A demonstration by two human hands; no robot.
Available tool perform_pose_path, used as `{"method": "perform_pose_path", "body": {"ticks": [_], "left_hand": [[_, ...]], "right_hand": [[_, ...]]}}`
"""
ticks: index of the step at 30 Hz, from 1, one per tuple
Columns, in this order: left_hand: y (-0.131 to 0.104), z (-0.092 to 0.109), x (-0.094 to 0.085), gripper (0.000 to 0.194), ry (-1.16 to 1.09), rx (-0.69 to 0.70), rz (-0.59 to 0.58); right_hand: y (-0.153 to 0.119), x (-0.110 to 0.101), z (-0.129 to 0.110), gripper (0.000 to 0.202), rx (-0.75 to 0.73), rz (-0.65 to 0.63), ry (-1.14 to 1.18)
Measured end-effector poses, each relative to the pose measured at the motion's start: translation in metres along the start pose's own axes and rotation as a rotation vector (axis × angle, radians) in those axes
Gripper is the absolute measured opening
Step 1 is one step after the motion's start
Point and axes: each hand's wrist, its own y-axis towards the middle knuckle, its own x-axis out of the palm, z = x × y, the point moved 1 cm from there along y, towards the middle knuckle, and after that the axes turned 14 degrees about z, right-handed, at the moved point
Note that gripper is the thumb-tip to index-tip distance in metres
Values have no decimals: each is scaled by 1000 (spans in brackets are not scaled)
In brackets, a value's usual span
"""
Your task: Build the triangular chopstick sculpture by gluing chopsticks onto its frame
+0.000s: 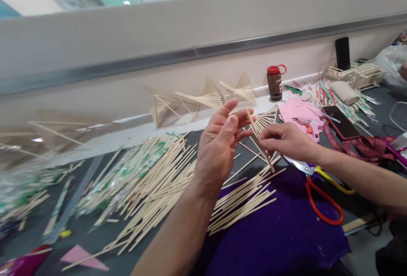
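Observation:
Near the middle, a small frame of thin wooden sticks (266, 120) is held up between both hands. My left hand (221, 140) is raised beside it with fingers apart; some fingertips reach behind the frame's near edge, and whether they touch it is unclear. My right hand (281, 139) pinches the near edge of the frame from the right. Loose sticks (241, 204) lie on a dark purple cloth (273, 242) below the hands. Scissors with one red and one yellow handle (308, 170) lie open under my right forearm.
A large heap of sticks (159, 182) spreads left. Finished-looking stick structures (203, 100) stand along the wall. A red-capped bottle (275, 83), a glue gun (313, 129) on pink paper, a phone (341, 122) and wrapped sticks (333, 96) lie right. Another person's hand (403, 71) shows at the right edge.

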Motion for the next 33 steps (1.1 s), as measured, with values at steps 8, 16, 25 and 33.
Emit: {"method": "perform_pose_path", "body": {"ticks": [8, 16, 25, 33], "left_hand": [[21, -35, -44, 32, 259, -231, 172], [24, -56, -51, 44, 373, -463, 33], [19, -73, -54, 40, 384, -624, -103], [19, -85, -51, 29, 386, -671, -214]], "right_hand": [[27, -9, 10, 4, 10, 41, -293], [43, -2, 15, 5, -58, 26, -470], [52, 10, 23, 4, -47, -40, -539], [52, 14, 33, 5, -31, -43, -589]]}}
